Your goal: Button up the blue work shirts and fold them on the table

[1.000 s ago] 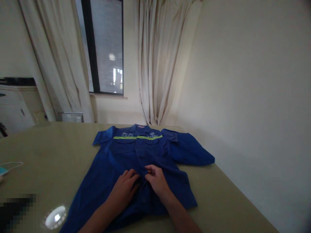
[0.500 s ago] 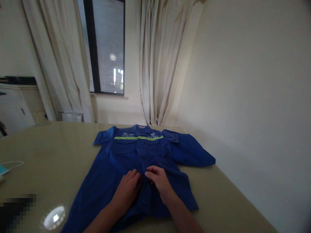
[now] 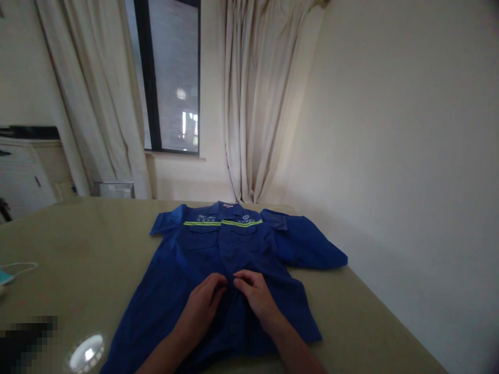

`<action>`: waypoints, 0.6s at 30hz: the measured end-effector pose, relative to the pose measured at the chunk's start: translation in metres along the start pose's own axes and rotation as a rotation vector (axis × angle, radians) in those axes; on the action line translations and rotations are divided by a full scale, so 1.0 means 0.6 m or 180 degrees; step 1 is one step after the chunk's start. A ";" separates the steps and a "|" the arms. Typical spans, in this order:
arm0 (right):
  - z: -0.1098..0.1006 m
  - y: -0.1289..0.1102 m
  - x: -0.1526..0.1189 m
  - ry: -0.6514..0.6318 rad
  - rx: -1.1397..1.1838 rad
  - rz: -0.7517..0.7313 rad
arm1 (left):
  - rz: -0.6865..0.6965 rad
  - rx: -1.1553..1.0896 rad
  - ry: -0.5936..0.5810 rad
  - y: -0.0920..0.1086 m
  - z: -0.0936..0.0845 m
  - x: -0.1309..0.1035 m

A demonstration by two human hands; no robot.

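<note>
A blue short-sleeved work shirt [image 3: 195, 265] lies spread on the table, collar at the far end, with yellow-green stripes and white print across its chest. My left hand [image 3: 206, 296] is at the lower middle of the shirt front, its fingers bent together on the cloth at the placket. Just to its right, my right hand [image 3: 253, 291] pinches the placket edge between thumb and fingers. The fingertips of both hands are close together, and any button between them is too small to make out.
Folded blue cloth [image 3: 307, 241] lies right of the shirt by the wall. On the table [image 3: 89, 249], a face mask [image 3: 5, 277] sits at the left edge and a shiny round object [image 3: 86, 353] at the lower left, beside a dark pixelated patch. Curtains and a window stand behind.
My left hand has shifted slightly, its thumb now showing and its fingertips nearer the placket. My right fingers have closed in a little. The cloth between the hands has moved slightly.
</note>
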State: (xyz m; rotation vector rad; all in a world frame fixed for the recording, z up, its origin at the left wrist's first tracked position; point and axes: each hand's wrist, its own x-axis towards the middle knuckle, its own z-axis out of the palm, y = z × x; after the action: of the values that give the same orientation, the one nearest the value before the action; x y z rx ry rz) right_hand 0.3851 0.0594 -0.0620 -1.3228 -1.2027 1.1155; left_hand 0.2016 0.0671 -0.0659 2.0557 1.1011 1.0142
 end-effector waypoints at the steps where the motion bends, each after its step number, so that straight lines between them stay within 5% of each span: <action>1: 0.000 -0.001 0.000 -0.0033 0.0040 0.0061 | -0.0038 -0.0030 0.0014 0.001 -0.001 0.001; 12: 0.003 -0.009 -0.012 -0.0205 -0.0459 -0.0155 | -0.0119 -0.0191 0.0035 0.013 -0.009 0.005; 18: 0.006 -0.016 -0.017 -0.0291 -0.0756 -0.0487 | 0.0201 0.0222 -0.0131 0.008 0.000 -0.003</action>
State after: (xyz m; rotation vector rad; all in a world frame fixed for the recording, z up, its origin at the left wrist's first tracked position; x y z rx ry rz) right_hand 0.3798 0.0496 -0.0524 -1.3415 -1.5154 0.9539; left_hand 0.2028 0.0633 -0.0625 2.1694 1.0706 0.9720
